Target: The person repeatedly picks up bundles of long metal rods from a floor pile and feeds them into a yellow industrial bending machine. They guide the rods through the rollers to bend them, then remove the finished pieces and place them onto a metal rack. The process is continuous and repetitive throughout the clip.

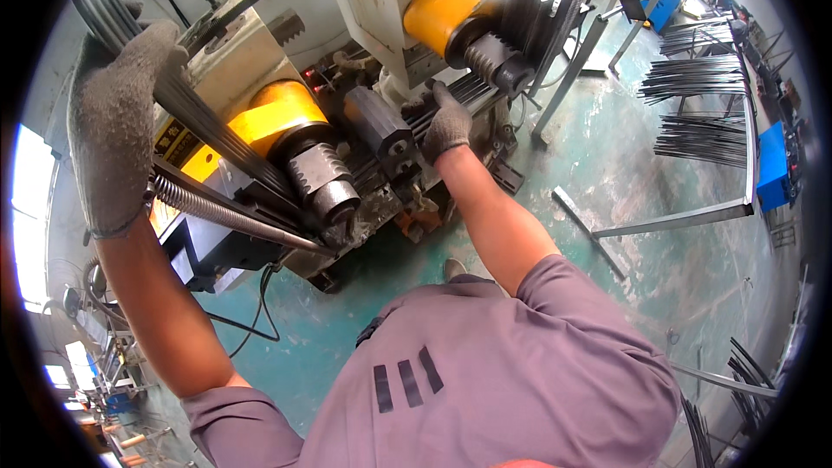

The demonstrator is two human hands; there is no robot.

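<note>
My left hand (117, 126), in a grey knit work glove, is raised at the upper left. It is wrapped around a bundle of long dark metal rods (204, 117), which slants down toward the machine. My right hand (448, 128), in a similar glove, is at the middle of the machine. Its fingers close over a second group of dark rods (472, 94) lying beside a grey metal block (379, 126); the fingertips are partly hidden. Between my hands sits a toothed cylindrical clamp head (321, 173) on a yellow housing (277, 113).
A second yellow housing (438, 17) carries another toothed head (498, 61). A coil spring (221, 212) runs beside the left bundle. Black cables (264, 312) hang over the green floor. To the right, a metal rack (676, 224) holds several stacks of rods (698, 78).
</note>
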